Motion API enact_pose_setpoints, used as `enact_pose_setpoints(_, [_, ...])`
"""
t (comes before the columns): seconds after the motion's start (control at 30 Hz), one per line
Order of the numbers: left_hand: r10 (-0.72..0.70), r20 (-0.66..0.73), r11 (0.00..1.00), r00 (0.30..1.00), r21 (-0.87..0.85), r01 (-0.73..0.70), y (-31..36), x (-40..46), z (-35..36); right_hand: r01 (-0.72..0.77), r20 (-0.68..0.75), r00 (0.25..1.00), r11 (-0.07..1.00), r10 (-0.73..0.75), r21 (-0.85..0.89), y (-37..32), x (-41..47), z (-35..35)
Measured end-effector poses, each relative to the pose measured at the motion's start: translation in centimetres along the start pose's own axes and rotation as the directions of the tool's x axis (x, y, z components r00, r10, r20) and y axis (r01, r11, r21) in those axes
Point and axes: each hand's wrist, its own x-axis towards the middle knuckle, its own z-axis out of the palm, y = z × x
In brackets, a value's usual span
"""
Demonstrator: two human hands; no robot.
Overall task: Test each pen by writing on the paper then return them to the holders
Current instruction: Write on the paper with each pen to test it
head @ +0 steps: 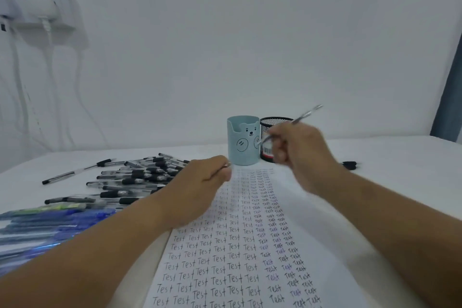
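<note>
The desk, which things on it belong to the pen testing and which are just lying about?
Job:
clear pen in right hand
paper sheet filled with "Test"
teal bear holder
black mesh holder
heap of black pens
blue pens

Lying about:
white wall charger and cables

We reach both bare forearms forward from the frame's lower corners. Our left hand is curled, knuckles up, mid-frame; our right hand, raised and blurred, pinches something thin.
</note>
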Motion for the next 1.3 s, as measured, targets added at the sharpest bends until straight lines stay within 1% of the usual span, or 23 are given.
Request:
enact_pose_setpoints(0.03, [-0.018, -0.013, 1.000, 1.000, 0.011, 0.018, -0.5, -0.1, -0.3, 0.022, -0.094, 0.995, 0.999, -0.019, 0.027, -0.4, 0.8, -1.1])
enact_pose_setpoints(0.07, [-0.029, -0.025, 0.999, 0.999, 0.030, 0.029, -0.8, -0.2, -0.5, 0.042, -0.158, 0.987, 0.999, -0.039, 0.013, -0.5, 1.3, -2.2])
enact_pose_setpoints(0.13, [-0.027, -0.008, 0.994, 1.000, 0.106, 0.028, -0.8, -0.3, -0.6, 0.037, -0.200, 0.979, 0.997, -0.049, -0.063, 0.3, 1.9, -3.9])
enact_pose_setpoints(0.23, [-0.018, 0.055, 0.966, 0.998, 0.257, 0.004, -0.3, -0.1, -0.2, -0.017, -0.158, 0.987, 0.974, -0.019, -0.224, 1.9, 2.2, -4.1])
enact_pose_setpoints(0.3, [-0.037, 0.097, 0.941, 0.995, 0.339, 0.002, -0.3, 0.1, -0.2, -0.047, -0.091, 0.996, 0.964, 0.024, -0.262, 2.4, 2.4, -3.0])
enact_pose_setpoints(0.37, [-0.061, 0.143, 0.925, 0.988, 0.381, 0.002, -0.4, 0.2, -0.2, -0.101, -0.029, 0.995, 0.956, 0.097, -0.274, 2.8, 2.4, -2.0])
enact_pose_setpoints(0.43, [-0.080, 0.155, 0.920, 0.985, 0.392, 0.013, -0.6, 0.3, -0.1, -0.146, 0.012, 0.987, 0.922, 0.160, -0.358, 3.4, 2.4, -1.4])
enact_pose_setpoints(0.5, [-0.086, 0.148, 0.914, 0.985, 0.405, 0.019, -0.7, 0.4, -0.1, -0.154, 0.026, 0.983, 0.896, 0.181, -0.416, 3.8, 2.5, -1.3])
enact_pose_setpoints(0.6, [-0.084, 0.130, 0.907, 0.988, 0.421, 0.021, -0.9, 0.5, 0.0, -0.128, 0.009, 0.989, 0.888, 0.147, -0.441, 4.1, 3.1, -1.9])
enact_pose_setpoints(0.73, [-0.091, 0.116, 0.905, 0.989, 0.423, 0.034, -1.1, 0.5, 0.0, -0.081, 0.005, 0.995, 0.841, 0.100, -0.535, 4.3, 3.3, -2.5])
enact_pose_setpoints(0.8, [-0.090, 0.113, 0.903, 0.989, 0.428, 0.033, -1.0, 0.5, 0.0, -0.076, 0.000, 0.996, 0.836, 0.091, -0.544, 4.5, 3.4, -2.5])
enact_pose_setpoints(1.03, [-0.109, 0.130, 0.913, 0.986, 0.405, 0.048, -1.1, 0.6, 0.0, -0.125, 0.014, 0.987, 0.827, 0.159, -0.549, 4.8, 4.0, -2.6])
enact_pose_setpoints(1.17, [-0.112, 0.127, 0.925, 0.986, 0.375, 0.056, -1.2, 0.6, 0.1, -0.110, 0.032, 0.987, 0.807, 0.158, -0.580, 4.8, 3.9, -2.6])
enact_pose_setpoints(1.3, [-0.111, 0.121, 0.922, 0.986, 0.383, 0.056, -1.3, 0.6, 0.1, -0.084, 0.045, 0.989, 0.774, 0.143, -0.628, 4.7, 3.6, -2.5])
